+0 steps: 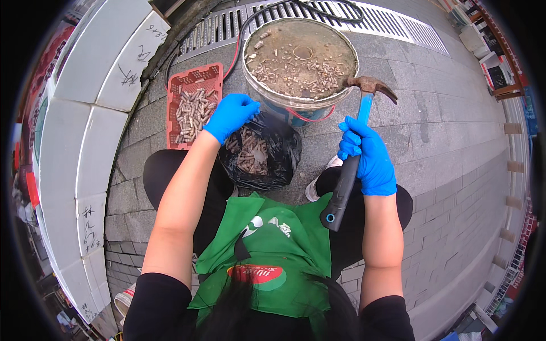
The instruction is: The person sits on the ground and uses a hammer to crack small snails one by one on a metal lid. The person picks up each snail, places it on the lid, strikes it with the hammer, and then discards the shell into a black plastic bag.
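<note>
My right hand (369, 157), in a blue glove, is closed round the handle of a claw hammer (364, 106), its rusty head up beside the rim of a lidded bucket (303, 100). Small broken shell pieces (318, 74) lie scattered over the bucket's dirty top. My left hand (234, 115), gloved in blue too, has its fingers curled above the edge of a black plastic bag (283, 149); whether they pinch something I cannot tell. Long spiral shells (251, 157) fill the bag. More such shells (194, 111) lie in a red plastic basket (172, 106) left of that hand.
A metal drain grate (384, 23) runs behind the bucket, with a dark hose (273, 6) across it. White foam boxes (91, 145) with handwriting line the left side. Grey paving (443, 140) stretches to the right. A green apron (273, 230) covers my lap.
</note>
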A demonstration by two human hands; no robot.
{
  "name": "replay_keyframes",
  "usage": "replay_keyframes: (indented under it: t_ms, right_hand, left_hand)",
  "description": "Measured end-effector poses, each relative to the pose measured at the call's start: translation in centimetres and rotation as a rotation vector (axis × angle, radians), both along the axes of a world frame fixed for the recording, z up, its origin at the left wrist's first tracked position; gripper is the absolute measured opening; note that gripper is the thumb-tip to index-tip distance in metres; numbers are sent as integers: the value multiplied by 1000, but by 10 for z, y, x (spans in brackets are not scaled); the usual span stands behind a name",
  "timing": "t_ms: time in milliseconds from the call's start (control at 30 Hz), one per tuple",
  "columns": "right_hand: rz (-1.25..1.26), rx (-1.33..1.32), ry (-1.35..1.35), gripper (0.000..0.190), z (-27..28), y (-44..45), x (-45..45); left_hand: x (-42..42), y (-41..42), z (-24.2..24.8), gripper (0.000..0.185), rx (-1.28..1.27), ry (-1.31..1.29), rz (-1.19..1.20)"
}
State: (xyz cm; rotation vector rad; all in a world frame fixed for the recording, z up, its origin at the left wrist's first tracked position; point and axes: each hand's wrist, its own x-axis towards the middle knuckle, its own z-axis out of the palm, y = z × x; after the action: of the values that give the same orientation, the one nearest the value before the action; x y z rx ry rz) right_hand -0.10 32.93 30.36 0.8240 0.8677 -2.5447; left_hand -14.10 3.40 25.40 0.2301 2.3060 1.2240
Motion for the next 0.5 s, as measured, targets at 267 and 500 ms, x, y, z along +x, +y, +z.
replay_keyframes:
  t_ms: [267,500]
  right_hand:
    - [170,236,-28,23,11,-37,6]
    - [182,269,-46,21,13,-43,2]
  left_hand:
    - [97,-36,-201,25,-511,198,-140]
    - [109,-15,-241,26,-414,-96,-99]
